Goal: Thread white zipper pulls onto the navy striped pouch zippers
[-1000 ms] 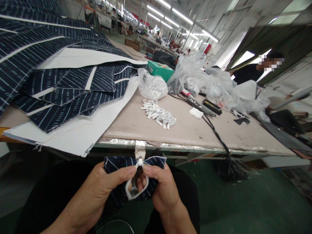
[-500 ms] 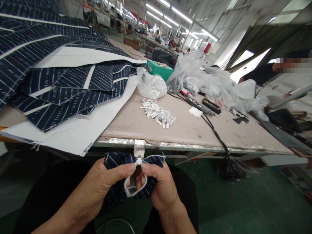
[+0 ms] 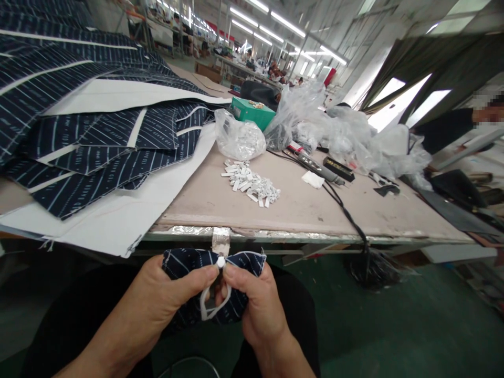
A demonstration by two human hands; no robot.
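Below the table's front edge, both hands pinch a small navy striped fabric piece (image 3: 189, 262) with a white loop cord (image 3: 207, 310) hanging from it. My left hand (image 3: 173, 291) closes thumb and fingers on the fabric's left side. My right hand (image 3: 255, 299) pinches the right side, thumb tip meeting the left thumb at a small white bead (image 3: 221, 261). A metal clip (image 3: 221, 240) on the table edge sits just above the bead.
Navy striped cut pieces (image 3: 98, 142) and white paper (image 3: 118, 215) cover the table's left. A heap of small white parts (image 3: 252, 184), a plastic bag (image 3: 238, 139), a green box (image 3: 252, 111), crumpled bags, a black cable (image 3: 346, 215). Another person (image 3: 449, 128) stands far right.
The hands hold the same pinch on fabric and cord; the white loop has got slightly smaller. The view has shifted a little, and the person at far right has moved further right.
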